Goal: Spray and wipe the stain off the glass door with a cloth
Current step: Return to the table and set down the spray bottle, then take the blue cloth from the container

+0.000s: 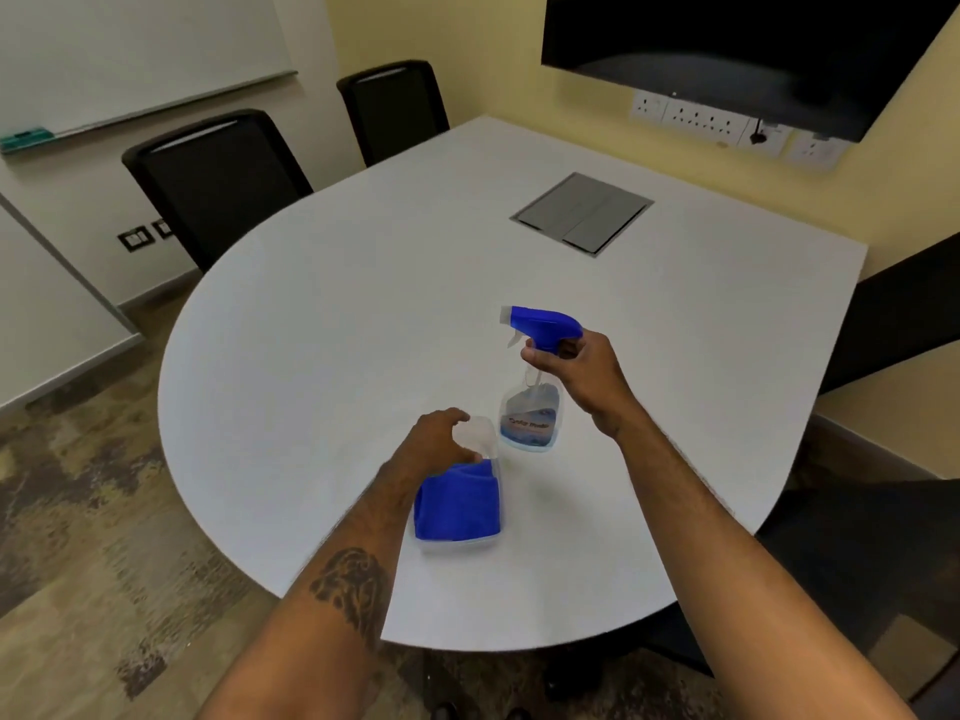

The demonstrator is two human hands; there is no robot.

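The right hand (569, 368) is wrapped around the neck of a clear spray bottle (532, 402), just under its blue trigger head (543, 324), whose nozzle points away to the left; the bottle stands upright on the white table (322, 314). The left hand (441, 439), close beside the bottle's base, pinches the top of a clear plastic wrapper holding a folded blue cloth (457, 506), which lies on the table just below that hand, nearer the person. Beyond both hands a grey hatch (582, 213) sits in the tabletop, and black chairs (218, 179) stand at the far left edge.
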